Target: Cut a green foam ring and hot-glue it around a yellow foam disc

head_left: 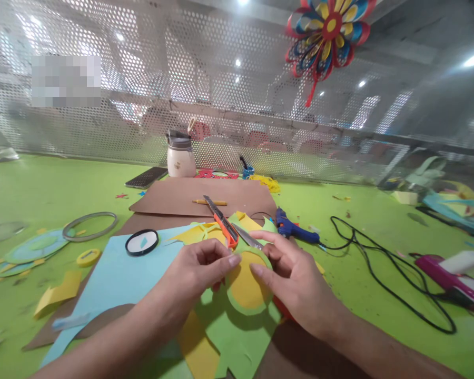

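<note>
Both hands meet over a round yellow paper disc with a green rim [248,284]: the left hand [189,276] pinches its upper edge, the right hand [296,279] presses flat fingers [260,271] on it. An orange utility knife [222,222] lies just beyond, on the green bench [43,189].

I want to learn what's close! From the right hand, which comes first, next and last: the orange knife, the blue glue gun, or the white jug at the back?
From the right hand:
1. Orange knife, just above the fingertips.
2. Blue glue gun, farther up, right of the knife.
3. White jug, far back by the mesh wall.
</note>
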{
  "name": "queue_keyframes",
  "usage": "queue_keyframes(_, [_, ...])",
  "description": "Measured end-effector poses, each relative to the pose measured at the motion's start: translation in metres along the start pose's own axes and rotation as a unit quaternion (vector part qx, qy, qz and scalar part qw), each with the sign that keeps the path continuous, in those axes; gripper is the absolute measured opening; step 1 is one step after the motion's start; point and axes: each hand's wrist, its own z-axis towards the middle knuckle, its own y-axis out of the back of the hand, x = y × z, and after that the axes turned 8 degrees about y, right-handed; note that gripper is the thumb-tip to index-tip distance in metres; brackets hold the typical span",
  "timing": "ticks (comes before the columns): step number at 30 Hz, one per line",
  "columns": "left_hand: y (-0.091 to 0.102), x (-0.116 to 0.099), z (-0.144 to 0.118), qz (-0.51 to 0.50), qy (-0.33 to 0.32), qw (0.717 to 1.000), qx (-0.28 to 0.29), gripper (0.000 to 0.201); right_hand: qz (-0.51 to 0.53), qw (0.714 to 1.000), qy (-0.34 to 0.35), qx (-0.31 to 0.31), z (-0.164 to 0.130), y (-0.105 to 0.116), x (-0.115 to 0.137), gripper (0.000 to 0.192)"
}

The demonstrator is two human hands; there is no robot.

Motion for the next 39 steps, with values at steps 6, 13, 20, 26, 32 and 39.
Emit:
queue_keyframes(6, [0.0026,0.0041,0.0031,0.044,-0.022,0.999,-0.011,0.021,0.001,1.000,0.006,0.004,0.0001,0.0014,0.0031,0.037])
queue_keyframes(13, [0.0041,0.0061,0.0025,0.040,-0.023,0.999,0.006,0.021,0.005,1.000,0.014,0.008,-0.0009,0.0036,0.0032,0.037])
queue_keyframes(20, [0.0002,0.0054,0.0021,0.040,-0.020,0.999,0.007,0.022,0.033,0.999,0.004,0.011,-0.0014,0.0037,0.0048,0.037])
queue_keyframes(26, [0.0003,-0.0010,0.0008,-0.028,-0.002,0.999,0.028,0.018,0.006,1.000,0.007,0.001,-0.0003,0.0036,0.0031,0.039])
queue_keyframes(32, [0.0007,0.0003,-0.0004,-0.002,-0.020,0.999,0.034,0.027,-0.020,1.000,0.013,0.009,-0.0023,0.0007,0.0008,0.039])
queue_keyframes(39, [0.0022,0.0065,0.0054,0.055,-0.016,0.998,0.030,0.026,-0.079,0.996,0.026,0.014,-0.0056,-0.0012,0.0005,0.042])
